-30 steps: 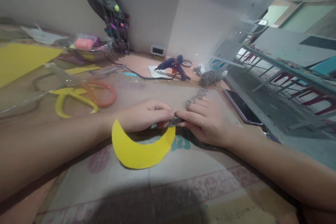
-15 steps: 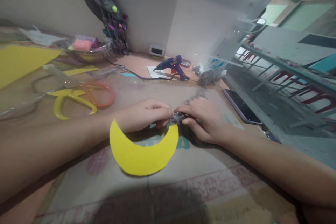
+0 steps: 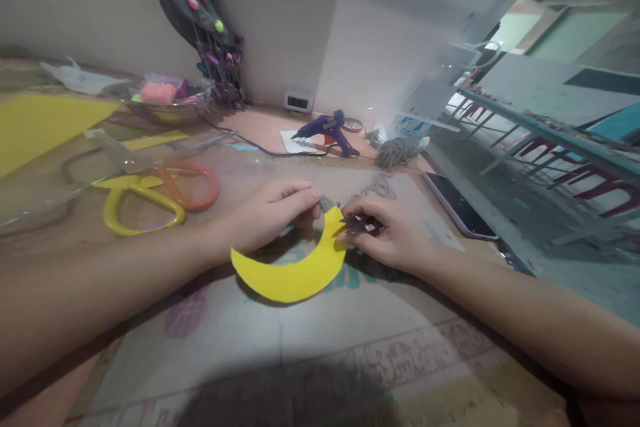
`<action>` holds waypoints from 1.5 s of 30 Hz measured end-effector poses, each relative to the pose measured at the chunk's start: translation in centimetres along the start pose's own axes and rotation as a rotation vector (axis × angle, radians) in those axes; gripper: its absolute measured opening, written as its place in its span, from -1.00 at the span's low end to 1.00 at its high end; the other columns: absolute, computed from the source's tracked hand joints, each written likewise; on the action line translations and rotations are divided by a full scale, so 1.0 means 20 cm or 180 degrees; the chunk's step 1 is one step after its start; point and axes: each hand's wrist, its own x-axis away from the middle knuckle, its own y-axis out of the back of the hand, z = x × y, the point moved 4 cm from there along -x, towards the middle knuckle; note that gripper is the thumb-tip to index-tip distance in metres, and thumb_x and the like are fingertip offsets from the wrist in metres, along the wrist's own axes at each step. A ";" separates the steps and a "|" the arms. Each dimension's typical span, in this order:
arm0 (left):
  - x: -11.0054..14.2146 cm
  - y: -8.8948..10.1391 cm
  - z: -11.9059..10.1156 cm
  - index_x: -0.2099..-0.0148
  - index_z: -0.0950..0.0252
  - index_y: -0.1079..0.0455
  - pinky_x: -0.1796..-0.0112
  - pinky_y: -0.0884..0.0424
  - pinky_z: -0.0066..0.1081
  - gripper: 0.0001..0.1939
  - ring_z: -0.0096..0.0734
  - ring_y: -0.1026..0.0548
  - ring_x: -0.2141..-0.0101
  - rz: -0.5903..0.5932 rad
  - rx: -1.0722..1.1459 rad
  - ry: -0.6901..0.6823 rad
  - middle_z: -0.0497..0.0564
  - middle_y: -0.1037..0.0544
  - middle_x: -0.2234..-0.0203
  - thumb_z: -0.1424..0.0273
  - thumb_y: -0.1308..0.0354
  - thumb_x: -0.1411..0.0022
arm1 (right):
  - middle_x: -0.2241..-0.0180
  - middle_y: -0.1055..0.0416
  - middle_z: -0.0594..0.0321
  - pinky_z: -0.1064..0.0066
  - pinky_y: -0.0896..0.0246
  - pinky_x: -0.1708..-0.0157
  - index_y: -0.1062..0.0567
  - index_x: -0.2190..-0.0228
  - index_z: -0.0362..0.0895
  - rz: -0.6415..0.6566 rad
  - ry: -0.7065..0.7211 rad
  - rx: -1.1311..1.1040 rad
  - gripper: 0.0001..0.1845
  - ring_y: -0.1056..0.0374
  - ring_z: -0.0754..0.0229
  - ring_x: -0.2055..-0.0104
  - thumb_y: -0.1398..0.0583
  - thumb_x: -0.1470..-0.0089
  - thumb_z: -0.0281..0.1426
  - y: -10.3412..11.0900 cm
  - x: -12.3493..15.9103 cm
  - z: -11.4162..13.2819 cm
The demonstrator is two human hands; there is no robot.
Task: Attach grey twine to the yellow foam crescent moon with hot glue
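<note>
A yellow crescent cutout [image 3: 290, 280] lies tilted between my hands, its right-hand tip covered with grey yarn [image 3: 326, 203]. My left hand [image 3: 285, 210] is closed in a pinch at that grey tip. Closed beside the crescent's upper right end, my right hand [image 3: 390, 230] grips a small dark pointed tool [image 3: 356, 224] that looks like thread snips. Its points touch or overlap the yellow edge; I cannot tell which. A loose strand of grey yarn [image 3: 379, 184] trails on the board behind my right hand, towards a grey yarn ball [image 3: 397, 152].
Large scissors [image 3: 145, 203] with yellow and orange handles lie to the left. A blue glue gun [image 3: 327, 130] rests on white paper at the back, its cord running left. On the right edge is a phone [image 3: 461, 205]. Yellow sheet [image 3: 45, 123] and a bowl [image 3: 167, 110] stand back left.
The crescent has turned, its grey tip rising away from me and its body shifting right. My right hand has drawn back slightly, and the dark pointed tool shows more clearly.
</note>
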 end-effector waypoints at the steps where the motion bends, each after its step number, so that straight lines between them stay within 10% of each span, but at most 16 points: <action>1: 0.00 0.00 0.00 0.45 0.31 -0.30 0.51 -0.18 -0.49 -0.65 -0.50 -0.28 0.53 -0.0018 -0.0055 -0.0068 -0.11 -0.32 0.58 0.21 0.06 -0.30 | 0.55 -0.37 0.33 0.56 -0.08 0.56 -0.45 0.41 -0.18 0.0047 -0.0094 -0.0094 -0.81 -0.20 0.39 0.57 -0.24 -0.07 -0.29 -0.01 0.00 -0.01; 45: 0.00 -0.03 -0.02 0.44 0.32 -0.29 0.45 -0.21 -0.48 -0.76 -0.50 -0.30 0.49 0.0221 -0.0681 -0.0297 -0.11 -0.33 0.57 0.34 0.05 -0.23 | 0.59 -0.28 0.37 0.58 -0.03 0.55 -0.38 0.49 -0.16 0.0156 0.0215 -0.0044 -0.88 -0.13 0.39 0.57 -0.16 -0.09 -0.46 -0.02 0.00 0.01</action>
